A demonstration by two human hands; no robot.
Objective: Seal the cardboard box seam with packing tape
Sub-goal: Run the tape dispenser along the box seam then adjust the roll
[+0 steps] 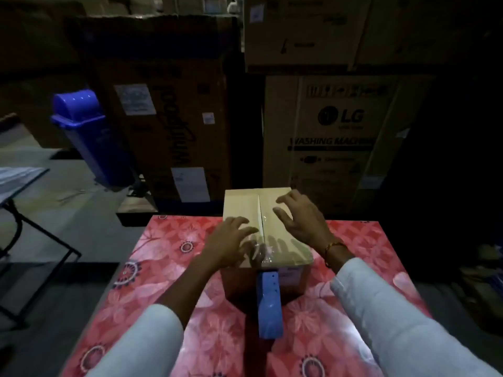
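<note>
The cardboard box [245, 210] sits at the far edge of the table [163, 281], about midway along that edge, with its top flaps folded shut so that the seam [260, 210] runs straight away from the person. A strip of clear tape [262, 251] covers the near end of the seam and folds over the near top edge of the box; the far part of the seam looks bare. A blue tape dispenser [268, 303] hangs down the near face of the box, below that taped end, over the red flowered tabletop.

The left hand [228, 243] lies flat on the left flap, fingers spread, the fingertips just beside the taped end of the seam. The right hand [302, 216] rests on the right flap further back, fingers likewise spread and apart, holding nothing. A gold bracelet [333, 247] circles the right wrist, and both arms wear pale sleeves [381, 308].

Beyond the table stand large stacked cartons, one printed with a washing machine label [334, 142], and a blue bin [89, 137] to the left.
</note>
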